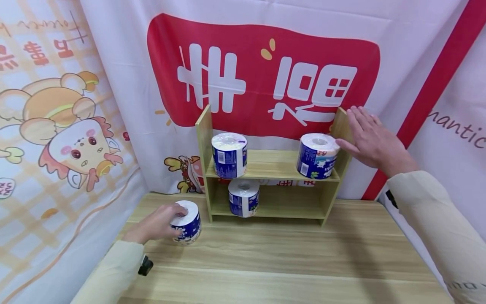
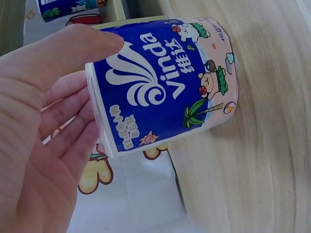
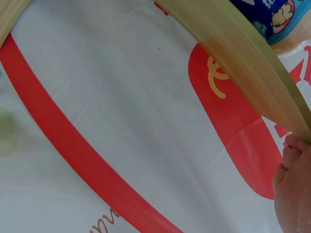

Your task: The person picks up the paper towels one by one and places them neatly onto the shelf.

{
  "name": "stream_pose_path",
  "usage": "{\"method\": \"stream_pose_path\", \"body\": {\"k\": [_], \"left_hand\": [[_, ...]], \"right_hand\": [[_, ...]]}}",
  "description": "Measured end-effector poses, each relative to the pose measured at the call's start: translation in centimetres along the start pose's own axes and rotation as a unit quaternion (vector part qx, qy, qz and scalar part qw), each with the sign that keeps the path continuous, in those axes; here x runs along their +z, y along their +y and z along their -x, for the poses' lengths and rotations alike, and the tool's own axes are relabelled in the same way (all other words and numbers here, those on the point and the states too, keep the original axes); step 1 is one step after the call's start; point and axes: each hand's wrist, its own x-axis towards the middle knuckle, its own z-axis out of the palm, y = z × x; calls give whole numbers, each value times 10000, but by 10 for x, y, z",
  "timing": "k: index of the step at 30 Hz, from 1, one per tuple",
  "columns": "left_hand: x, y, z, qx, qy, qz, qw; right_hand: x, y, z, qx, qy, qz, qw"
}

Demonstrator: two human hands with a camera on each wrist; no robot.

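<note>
My left hand (image 1: 161,221) pinches a blue-and-white wrapped toilet paper roll (image 1: 188,232), which stands on the table left of a small wooden shelf (image 1: 271,211). In the left wrist view, the thumb (image 2: 92,42) lies on the roll's printed side (image 2: 160,82), and the other fingers are at its white end, partly hidden. My right hand (image 1: 373,143) has straight fingers at the top of the shelf's right side panel (image 1: 343,131). Its thumb points toward a roll (image 1: 315,162) on the upper board. The right wrist view shows fingertips (image 3: 291,145) right at the panel's edge.
Another roll (image 1: 229,162) stands at the upper board's left end. One more roll (image 1: 243,204) is on the lower board, toward the left. The wooden table (image 1: 265,257) stretches in front. Printed cloth walls (image 1: 125,88) close off the back and sides.
</note>
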Motion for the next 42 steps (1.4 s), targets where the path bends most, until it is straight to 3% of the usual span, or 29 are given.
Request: {"method": "stream_pose_path", "body": {"k": [12, 31, 42], "left_hand": [[4, 3, -5, -272, 118, 255, 9992], [7, 0, -11, -254, 194, 268, 9991], [4, 2, -11, -337, 66, 401, 9986]], "right_hand": [[1, 1, -1, 2, 28, 43, 10000], [2, 3, -2, -21, 84, 66, 9999], [3, 3, -2, -32, 73, 26, 10000]]}}
